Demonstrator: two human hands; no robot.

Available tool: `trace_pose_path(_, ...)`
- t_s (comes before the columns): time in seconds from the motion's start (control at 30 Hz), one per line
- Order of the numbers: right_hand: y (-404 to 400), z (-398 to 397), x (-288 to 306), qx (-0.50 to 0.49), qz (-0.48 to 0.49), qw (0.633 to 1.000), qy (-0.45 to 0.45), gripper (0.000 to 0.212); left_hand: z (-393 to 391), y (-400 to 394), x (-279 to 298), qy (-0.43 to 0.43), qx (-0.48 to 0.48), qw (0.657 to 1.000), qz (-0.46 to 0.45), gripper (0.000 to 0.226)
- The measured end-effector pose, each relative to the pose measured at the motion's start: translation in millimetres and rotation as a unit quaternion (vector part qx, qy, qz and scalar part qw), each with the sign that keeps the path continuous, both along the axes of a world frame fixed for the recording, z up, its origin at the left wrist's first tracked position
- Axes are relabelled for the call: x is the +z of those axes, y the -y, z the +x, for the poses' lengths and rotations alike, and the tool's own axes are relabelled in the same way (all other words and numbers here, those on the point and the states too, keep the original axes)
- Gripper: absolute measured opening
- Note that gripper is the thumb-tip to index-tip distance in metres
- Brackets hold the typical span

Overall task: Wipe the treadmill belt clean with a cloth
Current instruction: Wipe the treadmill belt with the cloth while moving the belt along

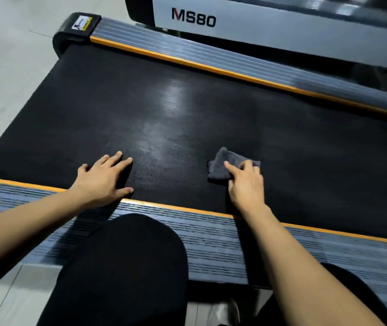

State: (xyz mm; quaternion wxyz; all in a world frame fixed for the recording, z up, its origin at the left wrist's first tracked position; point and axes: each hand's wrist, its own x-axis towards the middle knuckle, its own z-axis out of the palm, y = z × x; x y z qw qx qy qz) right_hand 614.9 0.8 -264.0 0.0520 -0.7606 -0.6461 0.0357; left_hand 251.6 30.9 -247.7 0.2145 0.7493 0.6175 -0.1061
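The black treadmill belt (187,109) runs across the view, with a pale sheen near its middle. A small folded grey cloth (220,164) lies on the belt at centre right. My right hand (246,182) presses down on the cloth's near half, fingers curled over it and the forefinger stretched along it. My left hand (104,178) rests flat on the belt near its front edge, fingers spread and holding nothing.
Grey ribbed side rails with orange trim border the belt in front (211,234) and behind (211,57). A second machine marked MS80 (270,27) stands just behind. My black-clad knee (126,267) is against the front rail. Pale tiled floor (6,78) lies to the left.
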Motion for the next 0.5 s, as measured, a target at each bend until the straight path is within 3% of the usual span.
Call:
trace_pose_path(0.13,-6,-59,4,0.093,-0.052,0.988,-0.115,0.051,3,-1,1,0.016,0.017,1.000,-0.014,0.092)
trace_pose_path(0.27,-3,-130,7,0.203,-0.103,0.958,-0.172,0.054,3,-2,-2,0.022,0.028,0.999,-0.015,0.093)
trace_pose_path(0.4,-1,-76,8,0.220,-0.113,0.958,-0.142,0.058,0,-5,-6,0.027,0.035,0.999,-0.023,0.094)
trace_pose_path(0.5,14,-22,13,0.122,-0.093,0.982,-0.109,0.057,0,-4,-10,0.033,0.039,0.999,-0.018,0.094)
